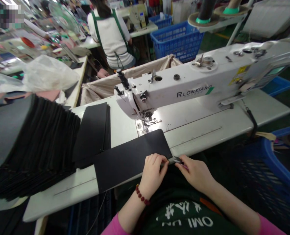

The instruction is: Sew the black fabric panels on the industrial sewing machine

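A flat black rectangular panel (130, 160), leather-like, lies across the front of the sewing table, its right end just in front of the needle area. My left hand (153, 168), with a dark red bead bracelet at the wrist, is closed on the panel's near right corner, thumb and fingers pinched. Close beside that corner, my right hand (196, 171) is closed around small thread snips (177, 159), whose blades point toward the panel's edge. Any thread between the hands is too fine to make out. Behind the panel stands the white sewing machine (169, 88).
A tall stack of black panels (32, 140) fills the left side, with a smaller pile (93, 129) beside it. Blue baskets stand at the right (267, 173) and behind the machine (176, 40). A person (112, 39) sits beyond a cloth-lined bin (98, 88).
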{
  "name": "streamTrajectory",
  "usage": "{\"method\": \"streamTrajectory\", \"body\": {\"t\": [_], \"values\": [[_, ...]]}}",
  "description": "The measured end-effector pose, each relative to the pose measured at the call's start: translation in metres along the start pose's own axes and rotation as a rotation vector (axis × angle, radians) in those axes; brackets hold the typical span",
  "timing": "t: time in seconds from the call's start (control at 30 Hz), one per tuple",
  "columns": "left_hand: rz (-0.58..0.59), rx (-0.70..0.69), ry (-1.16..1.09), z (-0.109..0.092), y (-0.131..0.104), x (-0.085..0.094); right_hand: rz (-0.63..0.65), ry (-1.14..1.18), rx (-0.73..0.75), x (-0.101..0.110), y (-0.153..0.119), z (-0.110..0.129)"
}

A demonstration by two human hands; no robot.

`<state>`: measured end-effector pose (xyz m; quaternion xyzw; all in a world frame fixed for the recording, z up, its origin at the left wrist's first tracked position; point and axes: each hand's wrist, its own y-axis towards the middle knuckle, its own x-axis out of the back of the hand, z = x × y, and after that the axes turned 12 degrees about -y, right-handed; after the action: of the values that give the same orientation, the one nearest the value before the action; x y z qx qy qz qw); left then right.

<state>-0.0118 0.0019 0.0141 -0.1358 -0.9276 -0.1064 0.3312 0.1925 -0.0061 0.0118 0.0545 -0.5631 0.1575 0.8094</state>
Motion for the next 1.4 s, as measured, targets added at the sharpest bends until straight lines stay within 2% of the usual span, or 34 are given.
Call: {"method": "streamTrajectory", "body": {"t": [0.13, 0.3, 0.4, 0.43, 0.5, 0.57, 0.63, 0.7, 0.83, 0.87, 0.93, 1.03, 1.1, 1.2, 1.3, 1.4], "values": [[-0.008, 0.035, -0.068, -0.001, -0.001, 0.003, -0.004, -0.085, 0.051, -0.003, 0.005, 0.007], [-0.007, 0.037, -0.113, -0.003, 0.001, 0.000, -0.017, -0.123, 0.021, -0.007, 0.009, 0.014], [-0.005, 0.015, -0.149, -0.005, -0.001, 0.005, -0.022, -0.142, 0.013, -0.006, 0.011, 0.014], [0.022, -0.006, -0.168, -0.005, -0.004, 0.010, -0.030, -0.141, 0.009, -0.005, 0.011, 0.013], [0.154, -0.086, -0.187, -0.003, -0.016, 0.023, -0.053, -0.129, -0.005, -0.005, 0.012, 0.009], [0.329, -0.196, -0.160, 0.003, -0.036, 0.040, -0.094, -0.115, -0.003, -0.005, 0.013, 0.003], [0.419, -0.251, -0.090, 0.013, -0.063, 0.060, -0.149, -0.113, 0.039, -0.005, 0.015, -0.001], [0.345, -0.197, 0.002, 0.027, -0.091, 0.080, -0.189, -0.133, 0.107, -0.004, 0.019, -0.003], [-0.090, 0.023, 0.255, 0.061, -0.136, 0.119, -0.159, -0.200, 0.266, 0.001, 0.032, 0.001], [-0.156, 0.064, 0.304, 0.070, -0.142, 0.127, -0.132, -0.213, 0.312, 0.001, 0.036, 0.002], [-0.180, 0.106, 0.336, 0.086, -0.149, 0.140, -0.068, -0.236, 0.396, 0.002, 0.045, 0.002], [-0.145, 0.073, 0.209, 0.096, -0.150, 0.153, -0.007, -0.271, 0.488, 0.002, 0.057, -0.003], [-0.180, 0.029, 0.069, 0.091, -0.147, 0.160, -0.006, -0.251, 0.536, 0.007, 0.062, -0.006], [-0.340, 0.028, -0.072, 0.067, -0.137, 0.172, -0.043, -0.097, 0.539, 0.027, 0.064, -0.007], [-0.528, 0.168, -0.138, 0.037, -0.124, 0.183, -0.158, 0.095, 0.419, 0.057, 0.063, 0.000], [-0.577, 0.362, -0.250, 0.013, -0.109, 0.192, -0.185, 0.177, 0.246, 0.085, 0.061, 0.011]]}}
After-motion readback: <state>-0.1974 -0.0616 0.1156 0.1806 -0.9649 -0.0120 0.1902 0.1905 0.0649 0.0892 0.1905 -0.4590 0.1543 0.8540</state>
